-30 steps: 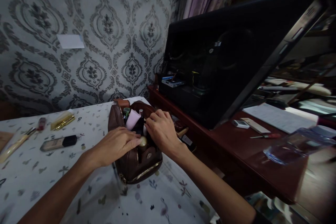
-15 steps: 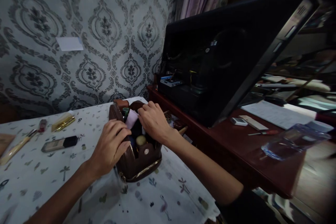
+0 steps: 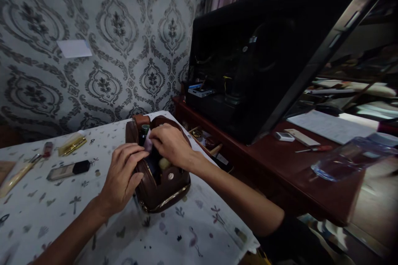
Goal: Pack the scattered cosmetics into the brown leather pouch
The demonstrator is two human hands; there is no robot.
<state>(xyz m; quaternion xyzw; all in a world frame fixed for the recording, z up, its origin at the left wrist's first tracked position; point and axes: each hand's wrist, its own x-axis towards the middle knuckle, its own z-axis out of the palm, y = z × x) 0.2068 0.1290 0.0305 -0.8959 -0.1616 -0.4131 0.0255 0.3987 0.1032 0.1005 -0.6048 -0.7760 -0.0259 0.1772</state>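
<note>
A brown zip bag (image 3: pixel 164 192) lies unzipped on the patterned white cloth, with several items inside. My right hand (image 3: pixel 171 143) reaches into it from the right, fingers closed on a pale pink item (image 3: pixel 148 143) near the bag's left side. A dark green-capped bottle (image 3: pixel 144 130) stands just behind that item. My left hand (image 3: pixel 124 172) rests against the left wall of the bag, its fingers curved over the edge and thumb apart, seeming to hold the wall. A round yellowish item (image 3: pixel 164 163) shows in the bag below my right hand.
On the cloth (image 3: pixel 115 232) at left lie a foundation bottle (image 3: pixel 64 170), a gold packet (image 3: pixel 72 145), a small red bottle (image 3: pixel 47 150) and a brush (image 3: pixel 20 174). The dark red desk (image 3: pixel 280 169) at right holds a large black case (image 3: pixel 239 78), papers and a clear container (image 3: pixel 351 159).
My right hand has moved left and lower over the bag, and the pink item now sits lower and more hidden. The whole view has shifted slightly.
</note>
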